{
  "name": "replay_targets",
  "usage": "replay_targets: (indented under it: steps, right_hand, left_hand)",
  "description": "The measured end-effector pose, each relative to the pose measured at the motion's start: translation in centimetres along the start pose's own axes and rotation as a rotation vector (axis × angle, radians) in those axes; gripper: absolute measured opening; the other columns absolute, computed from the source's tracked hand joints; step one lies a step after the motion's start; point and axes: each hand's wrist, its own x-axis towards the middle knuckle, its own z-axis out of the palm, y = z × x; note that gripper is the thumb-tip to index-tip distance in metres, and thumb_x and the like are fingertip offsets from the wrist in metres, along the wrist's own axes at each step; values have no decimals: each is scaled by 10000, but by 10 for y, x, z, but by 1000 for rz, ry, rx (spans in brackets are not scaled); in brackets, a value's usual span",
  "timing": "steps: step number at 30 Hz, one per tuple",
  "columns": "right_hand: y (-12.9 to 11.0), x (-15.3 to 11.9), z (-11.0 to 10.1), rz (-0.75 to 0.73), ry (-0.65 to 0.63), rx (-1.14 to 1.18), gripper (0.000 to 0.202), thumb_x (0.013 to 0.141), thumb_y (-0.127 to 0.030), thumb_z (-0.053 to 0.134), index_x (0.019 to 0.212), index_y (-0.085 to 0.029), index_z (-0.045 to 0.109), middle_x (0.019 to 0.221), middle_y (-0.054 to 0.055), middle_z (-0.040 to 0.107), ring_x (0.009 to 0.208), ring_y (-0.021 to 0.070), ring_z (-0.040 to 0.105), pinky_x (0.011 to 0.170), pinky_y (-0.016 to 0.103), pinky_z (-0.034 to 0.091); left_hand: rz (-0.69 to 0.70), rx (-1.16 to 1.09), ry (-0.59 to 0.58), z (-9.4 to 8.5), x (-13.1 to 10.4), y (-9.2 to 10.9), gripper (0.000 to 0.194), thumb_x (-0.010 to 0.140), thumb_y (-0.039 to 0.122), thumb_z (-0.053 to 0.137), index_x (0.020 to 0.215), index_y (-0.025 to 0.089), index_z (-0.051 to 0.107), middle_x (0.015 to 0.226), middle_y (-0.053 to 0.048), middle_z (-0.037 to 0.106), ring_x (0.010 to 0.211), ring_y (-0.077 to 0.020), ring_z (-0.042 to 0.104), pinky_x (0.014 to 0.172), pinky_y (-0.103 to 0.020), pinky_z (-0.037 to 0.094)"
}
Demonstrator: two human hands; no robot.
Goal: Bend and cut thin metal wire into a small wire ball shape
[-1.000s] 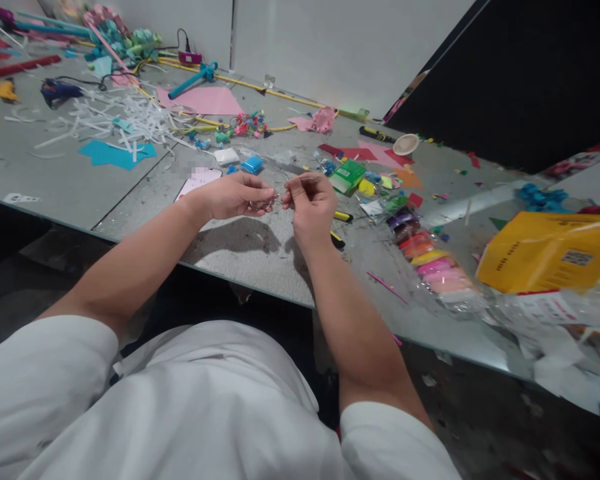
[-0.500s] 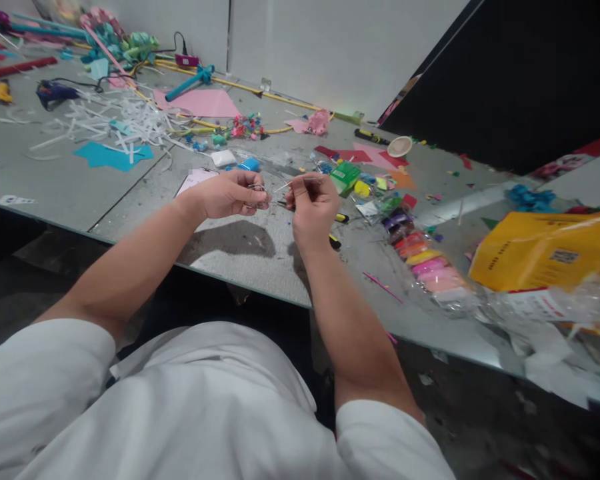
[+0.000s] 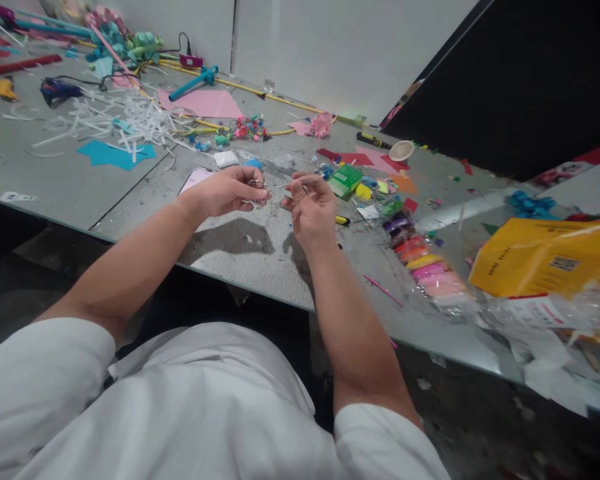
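My left hand (image 3: pixel 233 193) is closed, its fingers pinching a small piece of bent silvery wire (image 3: pixel 256 183) above the table. Facing it from the right, my right hand (image 3: pixel 311 207) grips a thin metal piece between thumb and fingers; its exact shape is too small to tell. A narrow gap lies between the two hands. Partly behind my left wrist is a phone (image 3: pixel 196 179) with a pale screen. A yellow-and-black cutter (image 3: pixel 342 220) shows just right of my right hand.
A green box (image 3: pixel 345 180) and a pack of coloured clay (image 3: pixel 430 270) lie to the right, near a yellow bag (image 3: pixel 550 257). White paper strips (image 3: pixel 143 120), pink paper (image 3: pixel 203 103) and a glue gun (image 3: pixel 59 91) lie at the back left. The table edge (image 3: pixel 240 283) runs below my hands.
My right hand has turned slightly and its fingers have shifted on the thin metal piece. My left hand has barely moved. The view has shifted a little.
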Motion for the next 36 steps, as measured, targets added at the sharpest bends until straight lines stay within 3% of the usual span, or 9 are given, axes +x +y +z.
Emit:
replay_targets:
  steps: [5, 12, 16, 20, 24, 28, 36]
  right_hand:
    - [1, -1, 1, 10, -77, -19, 734, 667, -826, 1171, 887, -292, 717, 1216, 29, 797, 911, 159, 744, 669, 298, 706]
    - [-1, 2, -1, -19, -143, -74, 726, 717, -880, 1132, 872, -296, 729, 785, -56, 660, 727, 152, 660, 670, 318, 671]
    - [-6, 1, -3, -44, -141, -101, 664, 767, -829, 1134, 891, -283, 777, 776, -58, 681, 705, 140, 644, 692, 319, 640]
    - [-10, 0, -3, -66, -120, -117, 640, 785, -806, 1135, 873, -279, 783, 751, -64, 666, 676, 134, 608, 691, 327, 608]
    - [-9, -1, 1, -70, -94, -112, 700, 762, -875, 1116, 847, -286, 748, 744, -69, 653, 659, 135, 598, 653, 327, 575]
    - [-7, -2, 4, -54, -87, -101, 735, 767, -930, 1085, 849, -295, 724, 737, -71, 652, 647, 141, 607, 629, 328, 576]
    - [-2, -3, 6, -32, -114, -55, 684, 770, -860, 1105, 882, -298, 733, 740, -79, 643, 655, 137, 617, 618, 313, 601]
  left_hand:
    - [16, 8, -28, -2, 0, 0, 405, 830, 68, 1091, 923, 212, 724, 845, 23, 766, 808, -137, 831, 672, -228, 567]
    - [-2, 47, -29, -6, 4, -2, 461, 808, 102, 1154, 944, 211, 727, 867, 30, 783, 835, -139, 848, 713, -225, 576]
    - [-5, 41, 5, -5, 5, -3, 410, 810, 83, 1143, 996, 201, 797, 867, 18, 816, 836, -142, 850, 731, -224, 589]
    - [-21, 49, 71, -1, 3, -2, 307, 917, 54, 1059, 1138, 185, 892, 911, -7, 872, 846, -142, 855, 814, -239, 653]
    - [1, 46, 86, 2, 2, -1, 241, 961, 89, 1068, 1028, 178, 854, 885, -2, 850, 811, -130, 848, 801, -230, 662]
    - [19, 21, 72, 3, 1, -1, 298, 905, 14, 1043, 1081, 183, 872, 913, 5, 863, 777, -123, 843, 728, -215, 657]
    - [32, 49, 74, 9, 1, -3, 277, 937, -44, 994, 998, 164, 822, 910, 0, 868, 795, -113, 847, 726, -199, 650]
